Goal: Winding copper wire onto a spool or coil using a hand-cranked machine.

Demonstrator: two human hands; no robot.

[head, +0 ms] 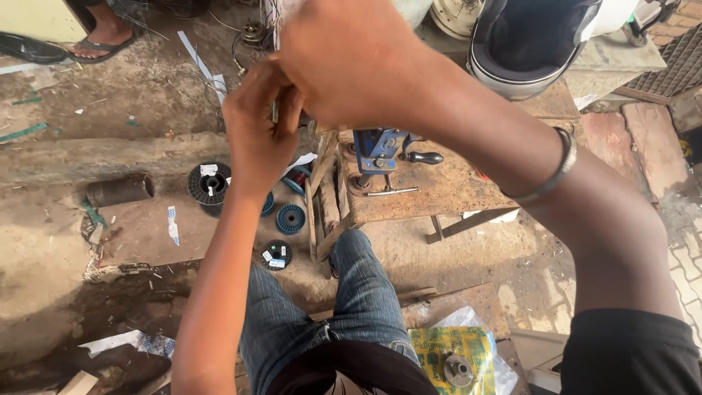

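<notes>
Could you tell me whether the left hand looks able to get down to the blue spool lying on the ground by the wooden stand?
Probably yes: the blue spool lies uncovered below the left hand, though that hand is pinching something small up against the right hand.

Black sleeve [629, 351] — metal bracelet [559, 172] — jeans [322, 314]
</notes>
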